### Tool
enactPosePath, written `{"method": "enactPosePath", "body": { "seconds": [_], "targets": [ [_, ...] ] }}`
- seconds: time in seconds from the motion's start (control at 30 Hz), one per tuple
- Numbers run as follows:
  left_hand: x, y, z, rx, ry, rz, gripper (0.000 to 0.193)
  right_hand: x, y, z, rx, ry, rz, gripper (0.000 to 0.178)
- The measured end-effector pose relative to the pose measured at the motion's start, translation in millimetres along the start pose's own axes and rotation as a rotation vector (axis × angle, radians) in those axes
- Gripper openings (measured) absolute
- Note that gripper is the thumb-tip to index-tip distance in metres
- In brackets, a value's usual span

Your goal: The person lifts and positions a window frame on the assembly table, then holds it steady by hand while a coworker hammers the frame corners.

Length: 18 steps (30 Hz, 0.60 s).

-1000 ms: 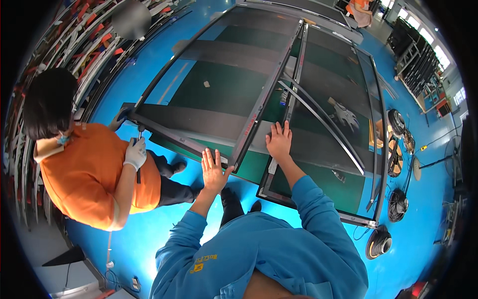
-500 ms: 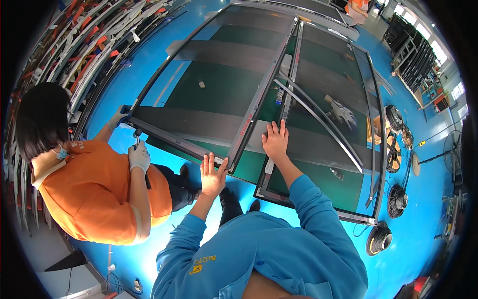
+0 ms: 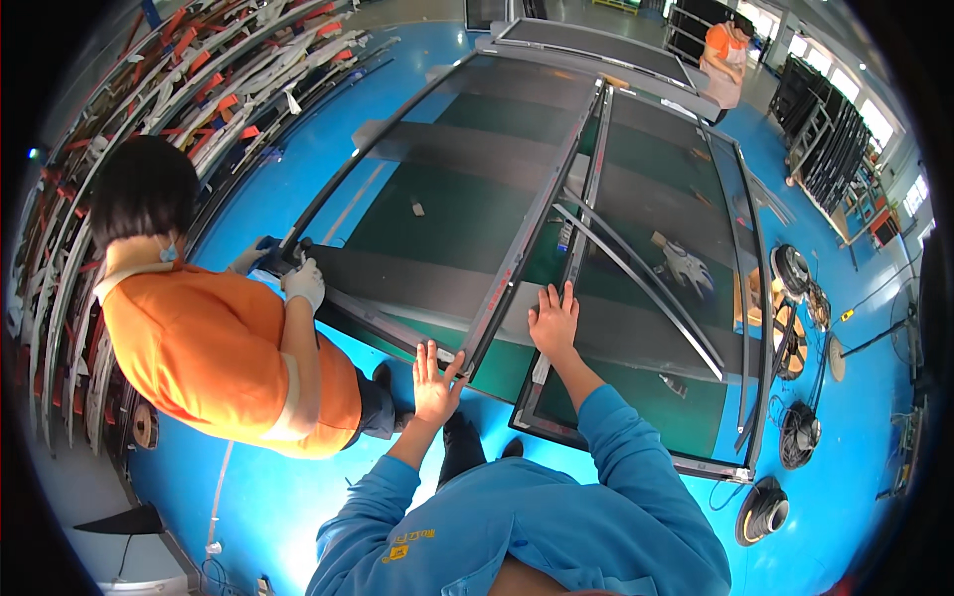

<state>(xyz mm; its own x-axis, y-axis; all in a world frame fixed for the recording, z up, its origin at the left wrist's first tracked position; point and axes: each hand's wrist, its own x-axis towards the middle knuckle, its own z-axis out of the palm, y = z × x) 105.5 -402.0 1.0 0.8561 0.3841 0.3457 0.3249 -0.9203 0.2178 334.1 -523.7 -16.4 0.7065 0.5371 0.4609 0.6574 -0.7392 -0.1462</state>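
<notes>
My left hand (image 3: 435,377) lies flat, fingers spread, on the near corner of a large dark-framed panel (image 3: 437,199) that rests on a green worktable (image 3: 467,223). My right hand (image 3: 554,320) presses flat, fingers apart, on the near end of a second framed panel (image 3: 676,189) beside it. A long grey bar (image 3: 644,288) lies slanted across that panel. To my left a co-worker in an orange shirt (image 3: 209,358) grips the left corner of the first panel with white-gloved hands (image 3: 304,282).
Racks of long profiles (image 3: 149,89) line the left wall. Coils and reels (image 3: 795,298) lie on the blue floor at the right. Another person in orange (image 3: 723,55) stands at the far end. Dark frames (image 3: 830,129) lean in a rack far right.
The co-worker has shifted closer along the left edge, and their gloved hands have moved up onto the panel corner. My two hands stay pressed in about the same places.
</notes>
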Motion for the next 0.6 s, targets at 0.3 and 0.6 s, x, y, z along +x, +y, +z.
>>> {"method": "enactPosePath", "body": {
  "seconds": [0.3,0.6],
  "targets": [
    [2.5,5.7,-0.6,-0.020,-0.036,-0.002,0.061,2.6,1.0,5.0,-0.003,-0.032,0.015,0.042],
    [-1.3,0.4,6.1,-0.003,-0.072,-0.034,0.062,1.3,-1.2,4.8,-0.019,-0.045,0.014,0.042]
  ]
}}
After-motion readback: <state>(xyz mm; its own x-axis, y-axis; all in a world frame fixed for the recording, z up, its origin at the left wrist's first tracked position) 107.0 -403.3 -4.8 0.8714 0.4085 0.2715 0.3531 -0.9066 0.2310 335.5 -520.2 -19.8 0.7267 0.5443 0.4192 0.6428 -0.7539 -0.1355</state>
